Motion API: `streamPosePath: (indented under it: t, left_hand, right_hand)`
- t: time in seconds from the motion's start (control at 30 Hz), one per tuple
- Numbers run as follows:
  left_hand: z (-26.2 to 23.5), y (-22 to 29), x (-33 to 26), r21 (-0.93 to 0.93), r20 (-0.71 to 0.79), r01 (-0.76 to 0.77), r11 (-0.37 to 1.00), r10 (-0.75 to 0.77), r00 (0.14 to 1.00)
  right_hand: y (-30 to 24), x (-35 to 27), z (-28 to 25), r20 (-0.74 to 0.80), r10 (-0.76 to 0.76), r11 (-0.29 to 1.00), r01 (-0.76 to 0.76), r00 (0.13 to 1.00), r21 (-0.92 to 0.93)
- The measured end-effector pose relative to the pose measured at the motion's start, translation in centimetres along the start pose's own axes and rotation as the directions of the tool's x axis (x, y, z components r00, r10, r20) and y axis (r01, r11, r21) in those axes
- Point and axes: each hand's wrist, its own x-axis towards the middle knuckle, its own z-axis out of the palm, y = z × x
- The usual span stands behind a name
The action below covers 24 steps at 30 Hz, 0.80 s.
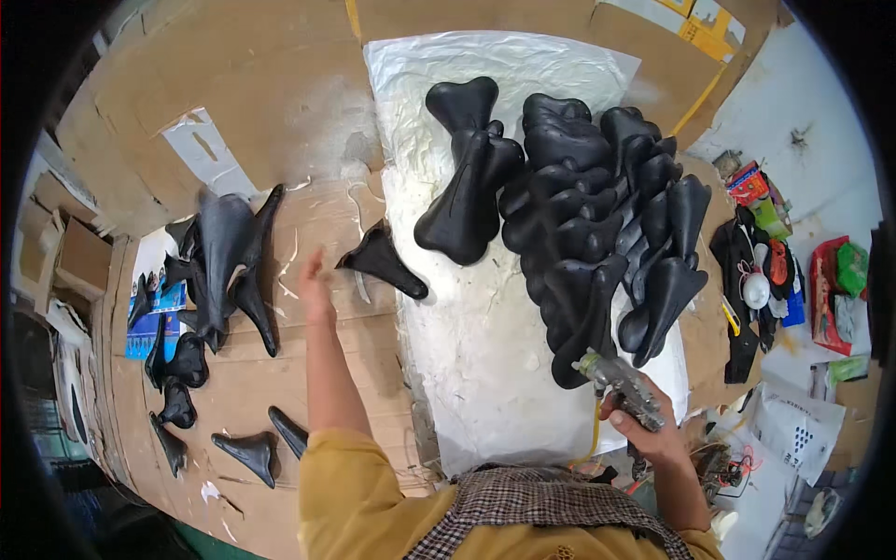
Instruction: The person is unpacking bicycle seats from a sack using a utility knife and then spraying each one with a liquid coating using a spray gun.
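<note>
My right hand (649,431) grips a metal spray gun (618,378) at the lower right, its nozzle toward a heap of black bicycle saddle covers (597,219) lying on a white sheet (485,355). My left hand (313,285) is raised over the cardboard with fingers apart and holds nothing. A single black saddle cover (381,261) lies just to its right, at the sheet's edge. Another black saddle cover (467,191) lies apart at the heap's left.
More black saddle covers (229,261) lie in a bunch on the cardboard-covered table (280,112) at the left, with smaller pieces (252,450) near the front. Packets, a white cup and clutter (775,280) fill the right side.
</note>
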Motion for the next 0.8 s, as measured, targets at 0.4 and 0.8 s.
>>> streamPosePath:
  t: [0.4,0.8]
  left_hand:
    - [4.8,-1.4,0.7,0.783,0.444,-0.507,0.359,0.248,0.861]
    - [9.0,3.0,-7.9,-0.448,0.392,0.537,0.715,-0.382,0.837]
  right_hand:
    - [-1.7,0.7,0.9,0.108,-0.007,0.991,0.021,0.994,-0.135]
    - [-4.8,-0.3,1.7,0.133,-0.168,0.972,0.187,0.977,-0.144]
